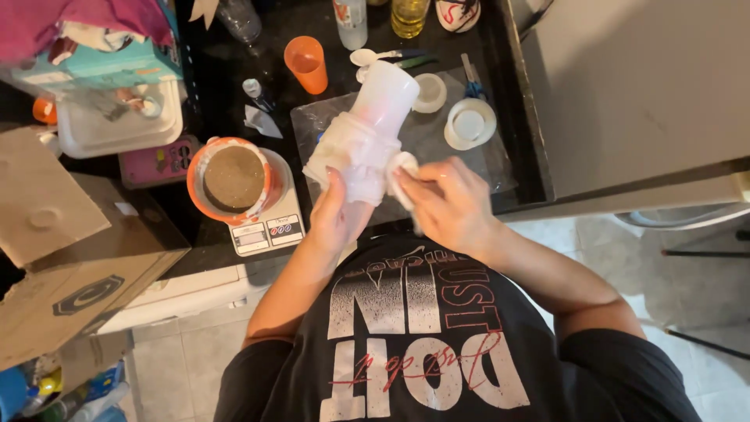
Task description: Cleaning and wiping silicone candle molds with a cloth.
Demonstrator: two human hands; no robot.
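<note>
Closest to the person, both hands meet just above the black shirt (414,336). The left hand (337,215) is wrapped around the lower end of a white cylinder (375,129), fingers curled on its near side, holding it tilted so the far end leans toward one o'clock. The right hand (453,205) sits just beside it at three o'clock, fingers closed on a small white pad (404,173) pressed against the cylinder's side. A crumpled clear wrap clings around the cylinder's middle.

At nine o'clock from the hands stands a kitchen scale (266,227) on the black counter (211,70), with an orange-rimmed bowl (233,180) of brown powder on top. A cardboard box (70,266) lies open farther out at nine o'clock.

Beyond the cylinder, a clear plastic sheet (437,137) covers the counter. On it, at one o'clock, sit a round white lid (470,123) and a smaller white cap (430,92). At eleven o'clock stands an orange cup (306,64). Farthest back, at twelve o'clock, are a bottle of yellow liquid (408,16) and a clear bottle (351,22).
</note>
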